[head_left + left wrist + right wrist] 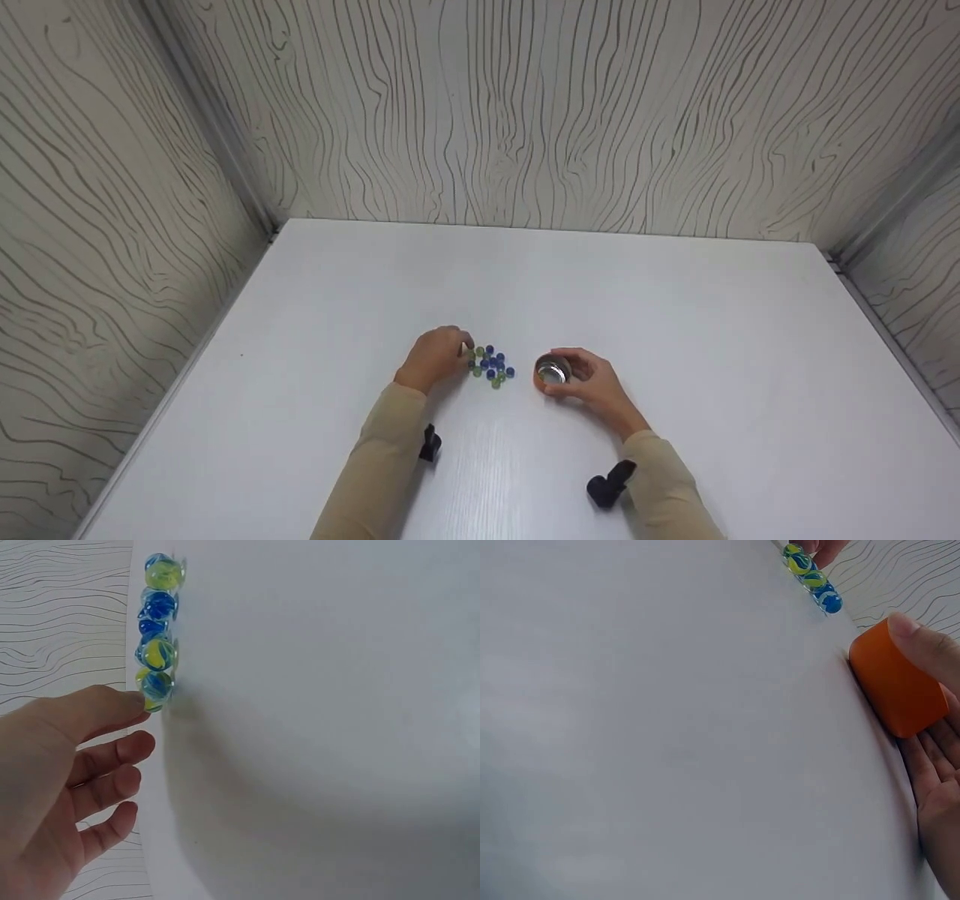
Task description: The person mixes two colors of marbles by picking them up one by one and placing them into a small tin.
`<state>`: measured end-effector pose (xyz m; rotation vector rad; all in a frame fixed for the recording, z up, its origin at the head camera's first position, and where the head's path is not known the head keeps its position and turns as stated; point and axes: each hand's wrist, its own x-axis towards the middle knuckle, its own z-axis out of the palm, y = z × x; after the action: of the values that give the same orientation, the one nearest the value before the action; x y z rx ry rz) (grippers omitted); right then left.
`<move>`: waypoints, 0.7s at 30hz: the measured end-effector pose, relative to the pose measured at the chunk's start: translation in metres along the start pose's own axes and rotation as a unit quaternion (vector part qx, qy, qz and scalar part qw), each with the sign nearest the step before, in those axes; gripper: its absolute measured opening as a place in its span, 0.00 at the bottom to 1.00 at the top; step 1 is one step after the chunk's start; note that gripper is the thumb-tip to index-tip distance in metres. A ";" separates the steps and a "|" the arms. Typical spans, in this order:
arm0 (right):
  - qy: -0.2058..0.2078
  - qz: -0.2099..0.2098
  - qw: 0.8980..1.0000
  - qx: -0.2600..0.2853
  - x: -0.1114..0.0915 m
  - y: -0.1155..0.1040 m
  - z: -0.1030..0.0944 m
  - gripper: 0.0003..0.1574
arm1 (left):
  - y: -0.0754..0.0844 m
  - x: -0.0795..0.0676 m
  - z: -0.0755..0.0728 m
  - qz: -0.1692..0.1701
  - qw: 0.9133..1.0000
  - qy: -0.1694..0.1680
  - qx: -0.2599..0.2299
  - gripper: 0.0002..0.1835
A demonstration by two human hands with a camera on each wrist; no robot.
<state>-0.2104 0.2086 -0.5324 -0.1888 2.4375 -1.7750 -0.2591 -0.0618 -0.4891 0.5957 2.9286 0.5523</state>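
Note:
A small orange cup [537, 382] with a shiny metal inside stands on the white table, its opening facing up. My right hand [596, 384] holds it around the side, with the thumb [904, 626] against the orange wall [892, 686]. To the left of the cup lies a loose cluster of blue and yellow-green glass marbles [491, 365]. My left hand [439, 356] is at the cluster's left edge. There the thumb [112, 706] and forefinger pinch a marble [154, 704], mostly hidden behind the thumb. The other left fingers are loosely bent.
The white table [675, 315] reaches back to a wood-grain patterned wall [495, 112], with similar panels at both sides. Black wrist mounts [611, 484] are on both forearms, close over the table.

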 end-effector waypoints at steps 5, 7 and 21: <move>-0.001 -0.002 1.000 -0.002 0.000 0.000 0.000 0.38 | 0.002 0.001 0.000 -0.011 1.000 -0.011 0.001 0.11; -0.004 -0.006 1.000 0.002 0.000 0.000 0.000 0.39 | 0.002 0.002 0.000 -0.004 1.000 -0.008 0.000 0.10; -0.002 0.000 1.000 0.015 -0.001 0.000 0.000 0.39 | -0.001 0.000 0.001 0.016 1.000 0.020 -0.006 0.09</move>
<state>-0.2094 0.2087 -0.5323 -0.1896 2.4069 -1.8094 -0.2594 -0.0623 -0.4900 0.6394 2.9556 0.5910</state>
